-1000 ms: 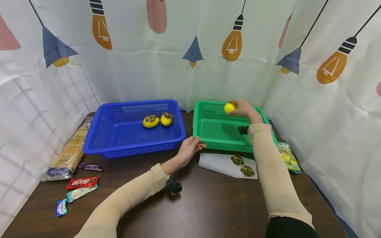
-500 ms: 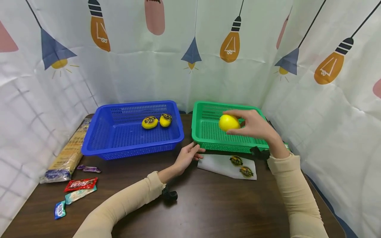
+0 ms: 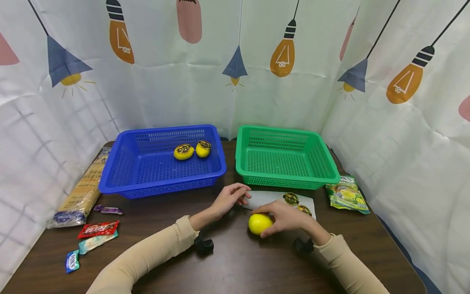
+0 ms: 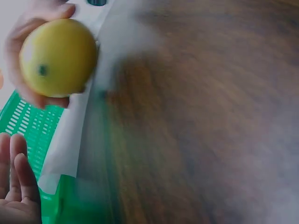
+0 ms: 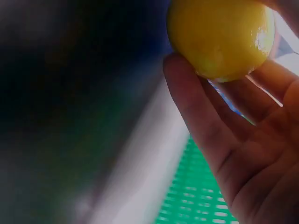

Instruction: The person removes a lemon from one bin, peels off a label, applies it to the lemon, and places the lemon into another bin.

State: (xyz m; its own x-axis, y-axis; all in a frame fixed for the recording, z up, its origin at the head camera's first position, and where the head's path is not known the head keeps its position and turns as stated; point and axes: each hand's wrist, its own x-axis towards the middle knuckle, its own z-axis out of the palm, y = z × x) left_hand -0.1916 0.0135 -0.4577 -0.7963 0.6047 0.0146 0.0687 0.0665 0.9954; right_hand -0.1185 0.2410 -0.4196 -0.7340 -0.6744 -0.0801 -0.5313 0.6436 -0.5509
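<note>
My right hand (image 3: pixel 290 217) holds a yellow lemon (image 3: pixel 259 224) between thumb and fingers, low over the table in front of the green basket (image 3: pixel 240 169). In the left wrist view the lemon (image 4: pixel 58 58) shows a small dark stem spot. My left hand (image 3: pixel 228 199) has relaxed fingers and holds nothing; its fingertips are right at the left end of a white sticker sheet (image 3: pixel 262 197). Round black-and-yellow stickers (image 3: pixel 291 199) lie on that sheet, partly hidden behind my right hand. Two lemons with such labels (image 3: pixel 183 152) lie in the blue basket (image 3: pixel 161 182).
At the left lie a long yellow plastic package (image 3: pixel 82 183), a purple candy (image 3: pixel 110 210), a red packet (image 3: pixel 98 229), a pale teal packet (image 3: pixel 97 242) and a small blue one (image 3: pixel 72 261). A green-yellow bag (image 3: pixel 346 195) lies right of the green basket. A patterned curtain (image 3: pixel 198 94) surrounds the table.
My right hand has lifted the lemon out of the green basket and brought it toward me, down in front of the sticker sheet. My left hand has left the green basket's corner and drawn slightly nearer.
</note>
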